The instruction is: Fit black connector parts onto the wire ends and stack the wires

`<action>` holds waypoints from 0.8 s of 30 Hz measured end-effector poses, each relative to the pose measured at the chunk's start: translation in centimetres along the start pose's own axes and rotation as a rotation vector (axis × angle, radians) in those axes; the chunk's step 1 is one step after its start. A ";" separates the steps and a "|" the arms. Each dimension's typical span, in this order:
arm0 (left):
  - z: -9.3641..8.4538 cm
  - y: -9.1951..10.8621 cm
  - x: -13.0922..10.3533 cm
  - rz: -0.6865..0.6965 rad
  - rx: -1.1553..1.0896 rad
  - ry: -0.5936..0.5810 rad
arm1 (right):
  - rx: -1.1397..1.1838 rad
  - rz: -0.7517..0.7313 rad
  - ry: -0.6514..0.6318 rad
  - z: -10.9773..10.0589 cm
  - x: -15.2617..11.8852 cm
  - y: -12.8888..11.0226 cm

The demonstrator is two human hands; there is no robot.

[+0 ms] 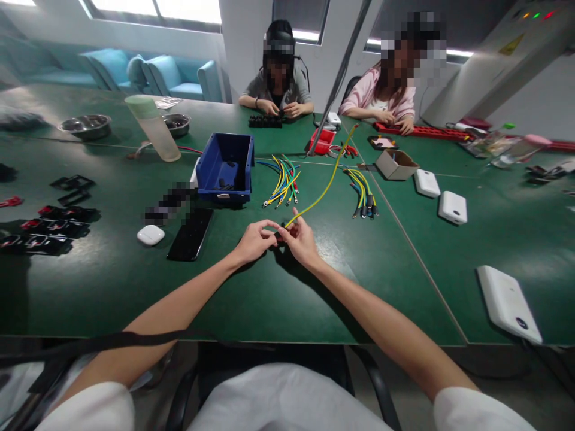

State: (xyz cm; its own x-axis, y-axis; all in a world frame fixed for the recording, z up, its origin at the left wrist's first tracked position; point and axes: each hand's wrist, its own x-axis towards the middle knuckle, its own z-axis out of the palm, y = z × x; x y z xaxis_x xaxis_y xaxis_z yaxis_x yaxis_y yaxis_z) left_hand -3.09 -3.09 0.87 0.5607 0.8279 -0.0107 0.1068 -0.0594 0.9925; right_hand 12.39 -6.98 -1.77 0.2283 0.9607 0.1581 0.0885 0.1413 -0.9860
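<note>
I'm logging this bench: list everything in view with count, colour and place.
Yellow wire: one, yellow, at hands
Black piece: one, black, between hands
Wire bundles: two, mixed colours, beyond hands
Blue bin: one, blue, left of bundles
Phone: one, black, near left
Small case: one, white, beside phone
Bottle: one, translucent, far left
Bowls: two, metallic, far left
Red bin: one, red, far middle
Cardboard box: one, brown, right
White devices: three, white, right
Loose parts: several, black and red, left
Seats: several, light blue, back left
Co-workers: two, grey and pink tops, opposite
Table: count unclear, green, throughout
Other items: too unclear to count
Left hand: one, bare, middle
Right hand: one, bare, middle
</note>
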 end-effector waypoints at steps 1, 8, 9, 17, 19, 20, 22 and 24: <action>0.0 0.0 0.0 0.007 0.006 -0.006 | 0.003 0.004 -0.005 -0.1 0.0 0.0; 0.0 -0.6 -0.1 0.057 0.020 0.043 | 0.073 0.070 -0.112 -1.3 -0.1 -0.8; -0.1 -0.7 0.0 0.059 0.017 0.072 | 0.067 0.081 -0.108 -1.5 -0.2 -0.9; -0.4 -0.6 -0.1 0.052 -0.055 0.127 | -0.006 0.203 -0.108 -4.0 -1.0 -2.3; -0.6 -0.6 -0.1 0.075 -0.084 0.137 | -0.052 0.218 -0.077 -5.0 -1.1 -2.5; -0.7 -0.7 0.0 0.087 -0.098 0.146 | -0.081 0.221 -0.059 -5.6 -1.1 -2.6; -0.9 -0.9 0.1 0.107 -0.121 0.169 | -0.137 0.222 -0.028 -7.1 -1.0 -2.7; -1.1 -1.2 0.3 0.122 -0.136 0.190 | -0.180 0.220 -0.011 -8.7 -0.9 -2.7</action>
State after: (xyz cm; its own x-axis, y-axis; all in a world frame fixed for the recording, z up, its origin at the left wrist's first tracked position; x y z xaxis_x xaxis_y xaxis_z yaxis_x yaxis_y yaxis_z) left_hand -3.92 -2.18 -0.17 0.3974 0.9097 0.1202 -0.0705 -0.1003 0.9925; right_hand 20.37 -10.28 1.20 0.2509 0.9661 -0.0599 0.2087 -0.1144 -0.9713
